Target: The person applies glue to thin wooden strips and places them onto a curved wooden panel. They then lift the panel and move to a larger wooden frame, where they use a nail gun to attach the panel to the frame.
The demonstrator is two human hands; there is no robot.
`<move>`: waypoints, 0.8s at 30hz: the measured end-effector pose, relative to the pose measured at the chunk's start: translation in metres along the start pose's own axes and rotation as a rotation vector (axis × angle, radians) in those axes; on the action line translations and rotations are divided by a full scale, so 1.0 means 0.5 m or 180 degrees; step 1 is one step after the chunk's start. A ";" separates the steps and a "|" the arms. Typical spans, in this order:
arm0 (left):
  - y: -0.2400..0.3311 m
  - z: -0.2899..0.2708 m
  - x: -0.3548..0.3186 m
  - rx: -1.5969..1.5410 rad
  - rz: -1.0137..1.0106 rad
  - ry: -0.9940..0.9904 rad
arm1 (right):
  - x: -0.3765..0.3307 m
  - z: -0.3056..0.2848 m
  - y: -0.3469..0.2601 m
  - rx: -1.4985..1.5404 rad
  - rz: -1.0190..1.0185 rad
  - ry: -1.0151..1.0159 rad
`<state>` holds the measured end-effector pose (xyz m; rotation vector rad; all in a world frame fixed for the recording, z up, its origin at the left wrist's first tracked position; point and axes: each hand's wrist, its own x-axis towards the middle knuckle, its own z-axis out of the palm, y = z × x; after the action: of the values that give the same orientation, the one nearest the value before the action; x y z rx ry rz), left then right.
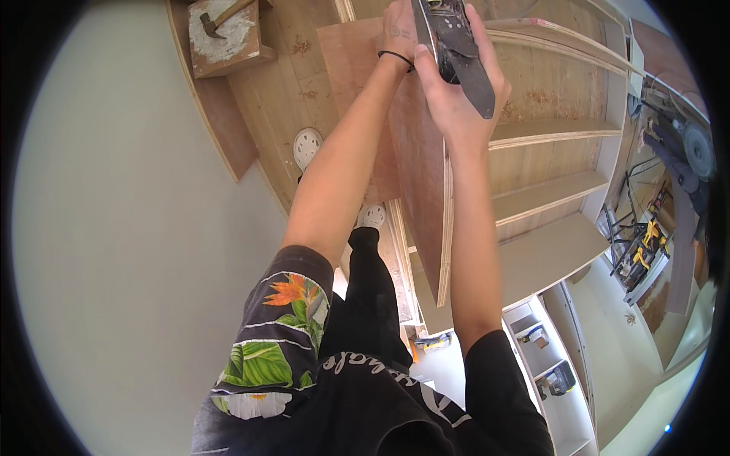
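Both arms raised, right hand (456, 83) seemingly clenched

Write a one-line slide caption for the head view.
Both hands, left hand and right hand, hold a black tool on an upright plywood panel's edge.

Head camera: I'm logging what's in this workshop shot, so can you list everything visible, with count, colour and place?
plywood board: one, reddish-brown, on edge at centre, under both hands
power tool: one, black, on the board's top edge
shelf unit: one, pale wood, right of the board
sanding discs: two, white, left of and below the board
hammer: one, wooden handle, on a dusty block at upper left
tools: several, yellow and black, at far right
white cabinet: one, lower right, items on its shelves
wristband: one, black, left wrist
left hand: on the board beside the tool
right hand: gripping the tool
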<state>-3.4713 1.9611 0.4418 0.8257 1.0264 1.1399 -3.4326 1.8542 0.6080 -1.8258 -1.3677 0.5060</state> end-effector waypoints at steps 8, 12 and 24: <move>0.004 -0.002 -0.010 0.0884 0.0538 0.0498 | -0.243 -0.115 -0.029 -0.0423 0.0280 -0.0206; -0.004 -0.006 -0.010 0.0316 0.0003 0.0234 | -0.247 -0.110 -0.030 -0.0521 0.0202 -0.0116; -0.018 -0.006 -0.004 0.0527 0.0155 -0.0204 | 0.095 0.043 -0.062 0.1156 0.0031 0.0507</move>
<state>-3.4716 1.9570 0.4331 1.0173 1.0623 1.0725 -3.4507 1.9094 0.6255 -1.5412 -1.0807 0.5608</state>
